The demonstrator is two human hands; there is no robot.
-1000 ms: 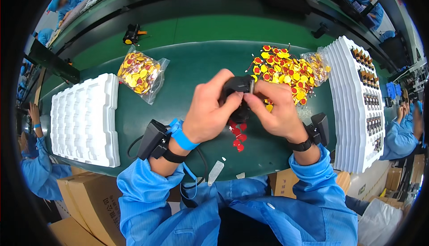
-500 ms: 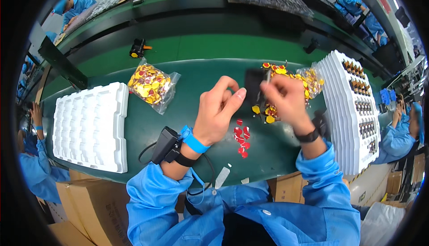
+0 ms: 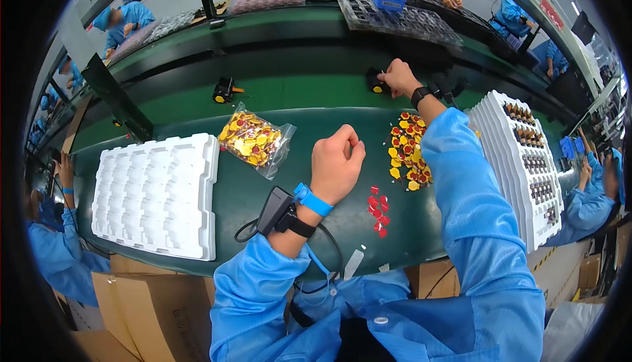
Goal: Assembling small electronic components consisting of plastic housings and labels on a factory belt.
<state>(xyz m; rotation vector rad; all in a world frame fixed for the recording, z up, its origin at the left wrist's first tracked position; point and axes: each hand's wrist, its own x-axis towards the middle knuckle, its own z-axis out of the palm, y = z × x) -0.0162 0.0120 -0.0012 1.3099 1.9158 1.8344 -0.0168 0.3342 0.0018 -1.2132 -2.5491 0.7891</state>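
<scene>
My right hand [image 3: 400, 79] reaches far out over the green belt, its fingers closed at the edge of a small black device [image 3: 376, 83] with a yellow spot. My left hand [image 3: 337, 163] hovers above the near table with fingers curled and thumb pressed in; whatever it may hold is hidden. Between my arms lies a loose pile of yellow-and-red stickers [image 3: 409, 151]. Several red sticker pieces [image 3: 378, 209] are scattered nearer to me. Left of my left hand rests a clear plastic bag [image 3: 253, 139] full of the same yellow-and-red stickers.
White moulded trays [image 3: 155, 197] are stacked on the left; another stack of white trays [image 3: 520, 164] at right carries rows of small parts. A second black device [image 3: 226, 90] sits on the belt [image 3: 296, 92]. Co-workers in blue work around the line. Cardboard boxes [image 3: 155, 309] stand below.
My right hand has moved away from my left and forward to the belt with the black device. My left hand stays over the table, fingers more curled. The view has shifted.
</scene>
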